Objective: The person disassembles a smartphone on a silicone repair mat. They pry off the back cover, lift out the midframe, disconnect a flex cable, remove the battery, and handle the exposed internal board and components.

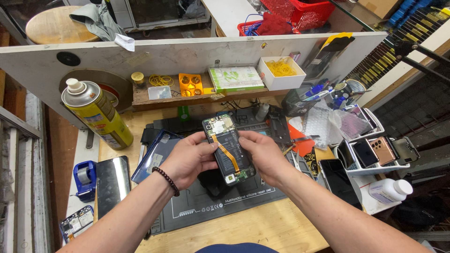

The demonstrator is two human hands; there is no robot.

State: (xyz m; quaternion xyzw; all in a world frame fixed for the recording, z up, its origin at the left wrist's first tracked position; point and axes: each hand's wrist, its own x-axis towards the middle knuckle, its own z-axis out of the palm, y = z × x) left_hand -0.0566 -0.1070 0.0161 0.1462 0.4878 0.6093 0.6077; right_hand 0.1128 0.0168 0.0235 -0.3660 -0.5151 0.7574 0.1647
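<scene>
**Both hands hold an opened phone above the repair mat**

The opened phone (pixel 228 149) is in the middle of the scene, lifted a little above the dark silicone mat (pixel 225 204), with its back cover off so that the green boards and an orange flex cable (pixel 226 154) are visible. The left hand (pixel 187 159) grips the left edge, fingers closed on it and the thumb lying on the inner side near the cable. The right hand (pixel 265 154) holds the right edge in the same way, fingers closed around it.

To do this step well, I think the grip should stay on the frame edges only, and the thumbs should press softly, because the flex cable looks thin and can tear easily.

The wooden surface (pixel 281 225) is crowded. On the left stand a yellow spray can (pixel 97 115) and a blue tape dispenser (pixel 85 177). On the right a white tray (pixel 375 154) keeps several phones, and a white bottle (pixel 390 189) lies near it. On the far side, a low shelf carries a white box of yellow rubber bands (pixel 281 71), and red baskets (pixel 293 14) stand behind the board
</scene>
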